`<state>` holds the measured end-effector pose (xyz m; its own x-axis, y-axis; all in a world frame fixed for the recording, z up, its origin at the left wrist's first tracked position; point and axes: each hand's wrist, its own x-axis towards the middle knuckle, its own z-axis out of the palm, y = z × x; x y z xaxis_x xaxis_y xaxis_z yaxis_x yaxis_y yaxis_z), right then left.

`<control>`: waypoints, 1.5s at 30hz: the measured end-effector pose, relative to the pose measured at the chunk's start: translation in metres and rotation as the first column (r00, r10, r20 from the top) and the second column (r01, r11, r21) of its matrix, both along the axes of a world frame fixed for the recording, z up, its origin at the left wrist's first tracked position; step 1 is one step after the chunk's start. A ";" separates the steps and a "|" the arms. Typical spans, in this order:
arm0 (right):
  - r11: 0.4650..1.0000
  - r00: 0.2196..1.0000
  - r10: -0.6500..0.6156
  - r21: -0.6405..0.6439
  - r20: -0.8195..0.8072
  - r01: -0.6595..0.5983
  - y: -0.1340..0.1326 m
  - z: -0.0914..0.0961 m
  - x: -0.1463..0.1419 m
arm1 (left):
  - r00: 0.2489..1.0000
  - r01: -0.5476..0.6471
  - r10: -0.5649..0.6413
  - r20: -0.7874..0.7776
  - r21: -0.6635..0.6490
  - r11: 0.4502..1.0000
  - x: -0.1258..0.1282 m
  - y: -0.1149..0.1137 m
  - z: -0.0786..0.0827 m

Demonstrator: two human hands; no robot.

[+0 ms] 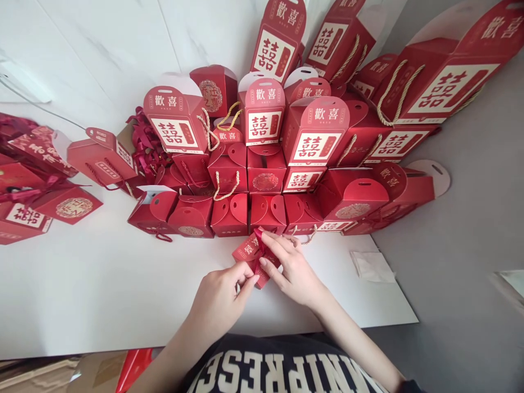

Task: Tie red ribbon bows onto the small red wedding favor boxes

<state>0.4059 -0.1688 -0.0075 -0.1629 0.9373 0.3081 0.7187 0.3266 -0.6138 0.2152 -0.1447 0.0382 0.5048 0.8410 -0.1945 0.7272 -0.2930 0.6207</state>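
A small red gift box (246, 250) with pale lettering lies tilted on the white table between my two hands. A dark red ribbon (258, 252) crosses its top. With thumb and forefinger together, my left hand (223, 295) pinches the ribbon near the box's front edge. My right hand (292, 267) reaches over the box from the right, its fingers closed on the ribbon's upper part and its thumb against the box. The fingers of my right hand partly cover the box and ribbon.
Several stacked red gift boxes (268, 212) with rope handles stand just behind my hands. More boxes (67, 204) and a heap of dark red ribbons (153, 155) are at the left. A white packet (372, 266) lies at the right by the grey wall (458, 229).
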 end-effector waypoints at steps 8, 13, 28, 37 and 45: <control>0.994 0.986 0.108 0.001 0.126 -0.109 0.005 0.019 0.001 | 0.967 0.255 -0.255 -0.013 0.001 0.967 -0.003 0.006 0.012; 0.992 0.989 0.108 0.082 -0.098 -0.100 -0.001 0.024 0.020 | 0.949 0.263 -0.303 0.092 0.301 0.917 -0.009 0.028 0.024; 0.956 0.854 -0.268 -0.233 -0.447 0.178 -0.002 -0.015 0.035 | 0.823 0.529 -0.542 -0.169 0.573 0.626 0.001 0.076 0.015; 0.969 0.759 -0.244 -0.180 -0.604 0.168 -0.006 -0.015 0.034 | 0.928 0.352 -0.366 -0.064 0.468 0.811 -0.005 0.081 -0.011; 0.956 0.807 -0.213 -0.288 -0.551 0.056 -0.018 -0.022 0.034 | 0.988 0.156 -0.151 -0.041 0.327 0.932 0.007 0.073 -0.019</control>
<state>0.4396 -0.1869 -0.0299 0.1027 0.9928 0.0614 0.2371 0.0355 -0.9708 0.2224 -0.0713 0.0191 0.6318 0.7719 0.0705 0.6656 -0.5869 0.4610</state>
